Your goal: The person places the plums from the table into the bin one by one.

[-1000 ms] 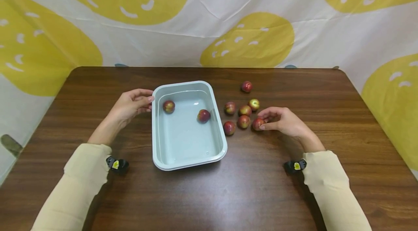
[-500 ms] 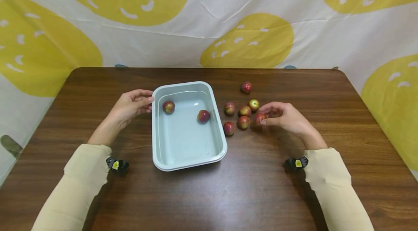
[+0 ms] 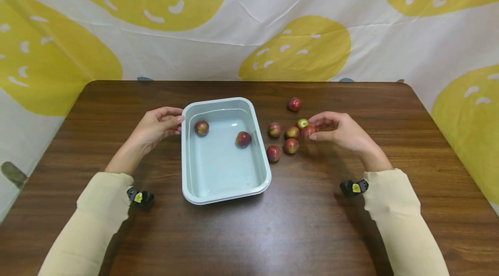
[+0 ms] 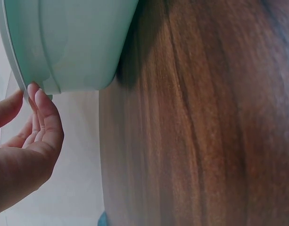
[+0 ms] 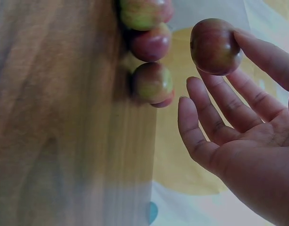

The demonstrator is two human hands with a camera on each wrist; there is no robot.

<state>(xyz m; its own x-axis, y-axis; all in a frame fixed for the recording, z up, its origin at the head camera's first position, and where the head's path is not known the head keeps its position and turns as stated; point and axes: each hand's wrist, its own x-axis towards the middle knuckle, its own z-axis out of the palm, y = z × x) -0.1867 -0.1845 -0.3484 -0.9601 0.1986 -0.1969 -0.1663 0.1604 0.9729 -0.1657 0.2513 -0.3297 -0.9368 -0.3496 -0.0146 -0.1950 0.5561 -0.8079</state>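
My left hand [image 3: 153, 128] pinches the left rim of a pale blue-green plastic basin [image 3: 218, 165], thumb on one side and fingertips on the other in the left wrist view. Two red-yellow plums [image 3: 201, 128] lie apart inside the basin. To the right of it, my right hand [image 3: 341, 129] pinches another plum [image 5: 215, 47] between thumb and fingertips. The right wrist view shows this plum raised off the table, with the remaining fingers spread below it. In the head view it overlaps the edge of a greenish plum [image 3: 302, 123] in the cluster.
Several loose plums [image 3: 291, 146] sit on the dark wooden table [image 3: 249, 241] between the basin and my right hand. One red plum [image 3: 294, 104] lies farther back, apart from them. Behind the table's far edge hangs a white cloth [image 3: 195, 59] with yellow shapes.
My right hand has taken the plum from the right side of the cluster and moved it up and away from the front. My left hand and the basin have stayed put.
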